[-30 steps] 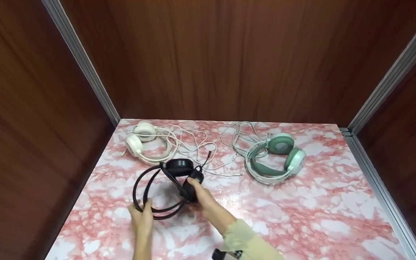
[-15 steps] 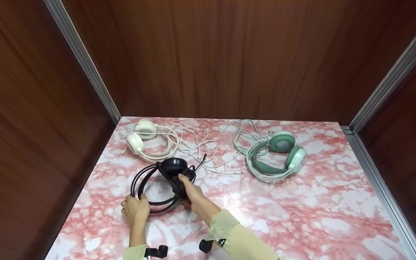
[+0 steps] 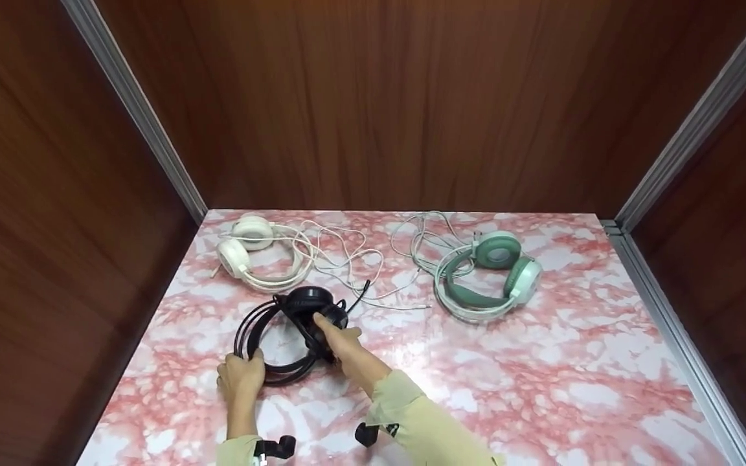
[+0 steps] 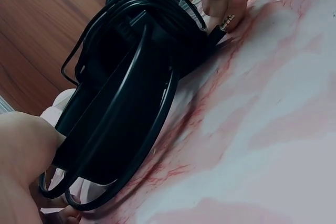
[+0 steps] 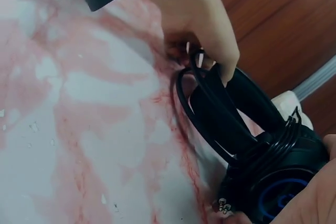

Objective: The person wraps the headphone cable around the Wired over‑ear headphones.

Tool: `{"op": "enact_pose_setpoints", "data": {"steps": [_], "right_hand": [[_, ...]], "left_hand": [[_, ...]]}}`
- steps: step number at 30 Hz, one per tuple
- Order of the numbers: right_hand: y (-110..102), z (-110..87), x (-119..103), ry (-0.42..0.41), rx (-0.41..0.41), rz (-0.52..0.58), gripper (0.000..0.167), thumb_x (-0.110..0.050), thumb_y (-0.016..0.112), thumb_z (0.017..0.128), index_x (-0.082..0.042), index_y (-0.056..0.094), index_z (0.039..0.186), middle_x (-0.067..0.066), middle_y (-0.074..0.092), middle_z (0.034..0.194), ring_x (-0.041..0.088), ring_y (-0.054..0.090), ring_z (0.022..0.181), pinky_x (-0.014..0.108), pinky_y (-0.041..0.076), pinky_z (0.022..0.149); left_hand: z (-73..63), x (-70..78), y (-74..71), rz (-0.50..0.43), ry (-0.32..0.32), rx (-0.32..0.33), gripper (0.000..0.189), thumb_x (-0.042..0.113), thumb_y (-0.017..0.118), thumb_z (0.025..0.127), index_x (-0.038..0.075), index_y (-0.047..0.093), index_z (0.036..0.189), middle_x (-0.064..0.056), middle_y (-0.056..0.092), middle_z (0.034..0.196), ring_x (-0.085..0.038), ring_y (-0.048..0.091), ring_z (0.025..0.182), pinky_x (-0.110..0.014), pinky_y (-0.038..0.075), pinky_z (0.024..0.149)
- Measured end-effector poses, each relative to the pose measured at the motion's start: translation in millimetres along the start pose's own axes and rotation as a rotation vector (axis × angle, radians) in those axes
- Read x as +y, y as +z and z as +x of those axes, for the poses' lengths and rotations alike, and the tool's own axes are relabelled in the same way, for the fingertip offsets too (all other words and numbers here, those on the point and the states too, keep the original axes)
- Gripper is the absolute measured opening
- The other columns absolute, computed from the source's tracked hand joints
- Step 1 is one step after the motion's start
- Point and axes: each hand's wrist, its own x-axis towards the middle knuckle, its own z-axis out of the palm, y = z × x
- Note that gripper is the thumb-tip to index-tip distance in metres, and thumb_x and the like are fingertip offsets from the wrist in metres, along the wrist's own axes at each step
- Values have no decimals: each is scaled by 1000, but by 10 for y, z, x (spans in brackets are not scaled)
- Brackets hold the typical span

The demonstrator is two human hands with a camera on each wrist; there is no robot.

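Observation:
A black headset (image 3: 309,299) with a boom microphone (image 3: 361,294) lies at the left front of the table. My left hand (image 3: 241,377) grips its headband, thumb on one side and fingers curled underneath. At the near ear cup, my right hand (image 3: 342,343) holds on with the thumb over the top. The left wrist view shows the black cable (image 4: 152,1) wound around the headset and a metal plug (image 4: 227,23) sticking out beside the right hand's fingers. Metal plugs (image 5: 224,206) also show in the right wrist view, beside an ear cup with a blue ring.
Behind the black headset lies a white headset (image 3: 235,257) with its loose cable (image 3: 347,259). A green headset (image 3: 476,299) sits further right, its cable spread behind it. Brown wood-grain walls (image 3: 373,110) enclose the marbled pink table (image 3: 541,388) on three sides.
Both hands have brought the black headset slightly left and down onto the table. Over the last half second, the hands and headset have barely moved.

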Motion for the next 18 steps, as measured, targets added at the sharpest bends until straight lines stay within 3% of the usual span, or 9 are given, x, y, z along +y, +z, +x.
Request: {"op": "enact_pose_setpoints", "data": {"steps": [4,6,11,15,18], "right_hand": [[-74,14,-6,-8,-4,-9,109,-62,71,75,11,23,140,20,53,108,28,55,87,41,50,74],[-130,9,-14,-14,-3,-10,106,-63,69,76,10,25,140,18,51,107,25,52,83,39,50,70],[-384,-49,-35,-117,-37,-12,80,-56,63,85,9,43,126,15,51,98,22,48,75,42,48,73],[-735,-149,-42,-249,-74,-85,52,-45,62,89,2,55,108,14,56,95,27,55,80,46,48,79],[-1075,-264,-44,-357,-62,-161,38,-36,61,92,0,58,103,12,58,98,29,56,90,43,47,81]], "left_hand": [[11,38,11,-18,9,-29,73,45,53,93,-17,39,128,-43,39,124,-59,38,113,-62,31,97],[10,50,13,-26,10,-44,75,47,52,93,-17,37,130,-43,37,125,-59,38,114,-62,31,97],[-62,76,-29,-24,37,-67,75,48,50,94,-13,33,134,-43,33,129,-61,35,116,-64,30,98],[-246,176,-87,-65,72,29,64,43,53,95,-5,38,134,-36,37,128,-57,37,115,-64,30,95],[-438,281,-109,-182,180,116,41,28,58,95,-2,52,122,-26,50,115,-45,49,105,-55,37,90]]}}
